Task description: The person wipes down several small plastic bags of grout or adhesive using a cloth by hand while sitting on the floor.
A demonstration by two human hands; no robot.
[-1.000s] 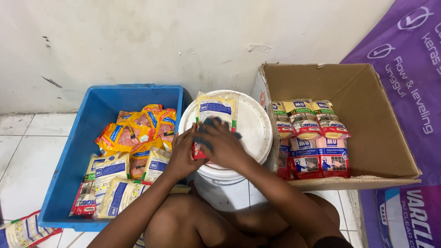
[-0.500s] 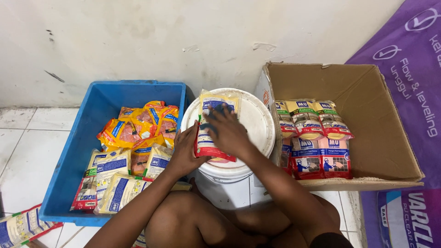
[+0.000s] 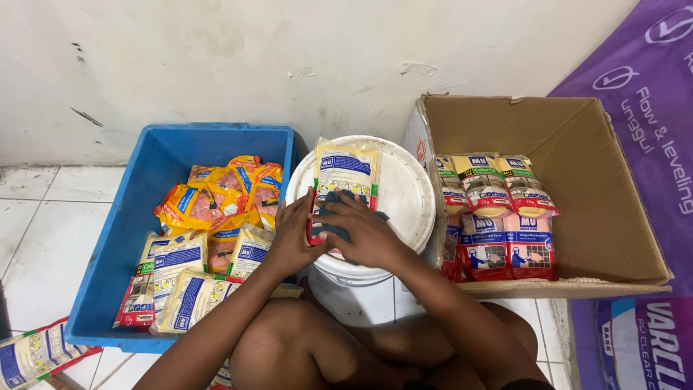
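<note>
Leftmost, a flat cream-and-blue sachet (image 3: 36, 354) is seen lying on the white floor tiles (image 3: 43, 217). Beside it, a blue rectangular plastic crate (image 3: 137, 209) is filled with orange and cream packets (image 3: 216, 198). A white round plastic bucket lid (image 3: 404, 195) is found in the middle, and a cream plastic pouch with a blue label (image 3: 346, 170) is laid flat upon it. The pouch's left edge is steadied by the left hand (image 3: 292, 238), fingers curled narrowly against it. A dark grey cloth (image 3: 336, 217) is pressed onto the pouch by the right hand (image 3: 364, 235), fingers spread flat. Rightmost, similar pouches (image 3: 498, 217) are stacked inside an open brown cardboard box (image 3: 599, 188).
</note>
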